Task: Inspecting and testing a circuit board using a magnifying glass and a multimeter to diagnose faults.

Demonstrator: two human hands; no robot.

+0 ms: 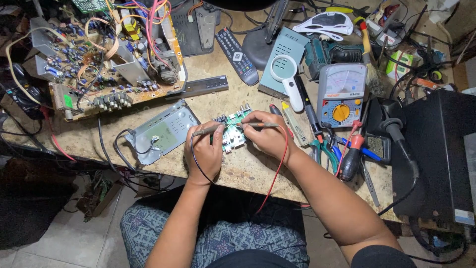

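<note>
Green, a small circuit board lies near the middle of the worn surface, between both hands. The left hand is closed around a probe with a black lead, its tip on the board. The right hand grips a probe with a red lead, also touching the board. A meter sits to the right, a remote control farther back.

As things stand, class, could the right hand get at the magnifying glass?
Probably yes: the magnifying glass lies in the open just beyond the right hand, though that hand holds a probe.
</note>
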